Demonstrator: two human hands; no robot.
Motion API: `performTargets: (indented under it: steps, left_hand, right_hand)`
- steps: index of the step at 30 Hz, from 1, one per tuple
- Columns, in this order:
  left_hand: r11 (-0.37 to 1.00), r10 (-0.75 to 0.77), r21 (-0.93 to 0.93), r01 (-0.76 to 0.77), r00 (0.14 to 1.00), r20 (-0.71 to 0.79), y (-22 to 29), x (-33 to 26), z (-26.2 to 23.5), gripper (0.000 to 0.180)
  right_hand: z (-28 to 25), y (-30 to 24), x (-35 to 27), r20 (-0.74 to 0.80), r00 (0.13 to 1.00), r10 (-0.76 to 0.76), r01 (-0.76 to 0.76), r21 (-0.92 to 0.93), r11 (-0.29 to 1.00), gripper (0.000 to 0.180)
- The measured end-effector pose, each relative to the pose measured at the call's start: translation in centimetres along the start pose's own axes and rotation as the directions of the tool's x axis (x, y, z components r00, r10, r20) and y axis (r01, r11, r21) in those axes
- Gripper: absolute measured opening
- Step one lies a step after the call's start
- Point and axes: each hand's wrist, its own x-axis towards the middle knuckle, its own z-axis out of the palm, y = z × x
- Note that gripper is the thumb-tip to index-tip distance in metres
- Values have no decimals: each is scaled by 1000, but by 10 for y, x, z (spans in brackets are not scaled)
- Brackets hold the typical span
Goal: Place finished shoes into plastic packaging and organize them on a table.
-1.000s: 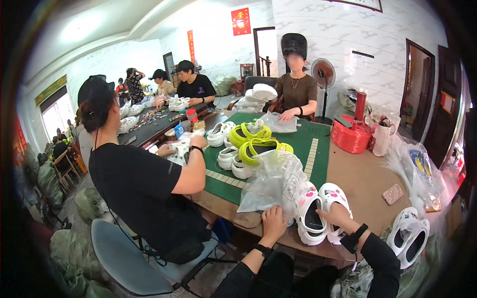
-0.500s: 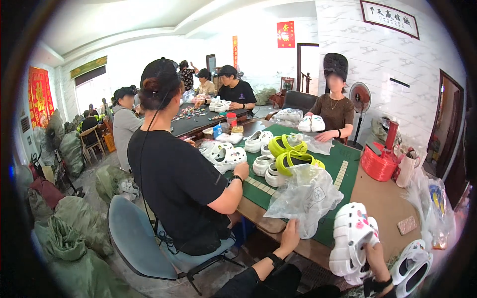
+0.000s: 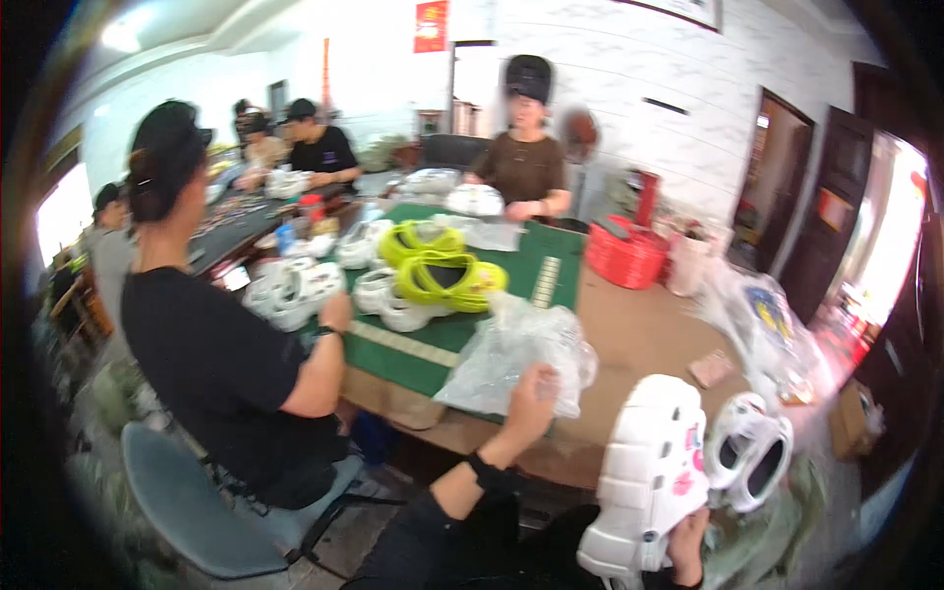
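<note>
Right hand [image 3: 686,546] gripping a white clog [image 3: 639,472] by its lower right side, fingers closed on it. Clog held up at the near right, in front of the table's near edge, long axis close to upright with a slight lean; thick ribbed sole wall toward the left, dark vent holes, pink and red charms on the upper facing right. Left hand [image 3: 533,393] at the near side of a clear plastic bag [image 3: 506,344], fingers partly curled; motion blur there, so cannot tell whether they pinch the film. Bag crumpled, lying across the near edge of a green mat [image 3: 568,275]. Lime clogs [image 3: 447,280] just beyond it, white clogs beside those on the left. Table [image 3: 629,329] bare brown between bag and pink phone [image 3: 712,369]: the widest room for moving, running far to a red coil [image 3: 621,258]. Tighter on the right, another white pair [image 3: 772,462] just beside the held clog. Left side bounded by a seated co-worker [image 3: 206,364] in black, elbow near the mat's edge.
</note>
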Motion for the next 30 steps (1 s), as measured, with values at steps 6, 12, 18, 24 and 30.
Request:
performTargets:
  steps: [6, 12, 18, 24, 30]
  left_hand:
    - [879, 450, 114, -464, 884, 129, 27, 19, -5, 24]
    - [936, 229, 152, -319, 875, 426, 2, -36, -7, 13]
    - [834, 69, 532, -147, 984, 163, 10, -35, -43, 18]
    - [925, -241, 296, 237, 970, -25, -19, -24, -95, 4]
    - [876, -481, -34, 481, 877, 12, -23, -30, -113, 13]
  right_hand:
    - [-13, -17, -29, -11, 979, -203, 186, -348, 919, 45]
    - [-5, -12, -25, 468, 823, -321, 527, -421, 738, 53]
    - [4, -9, -9, 430, 838, -337, 505, -374, 778, 49]
    - [6, -6, 37, 121, 991, -51, 93, -371, 924, 31]
    - [4, 3, 113, -175, 984, 31, -149, -716, 682, 47]
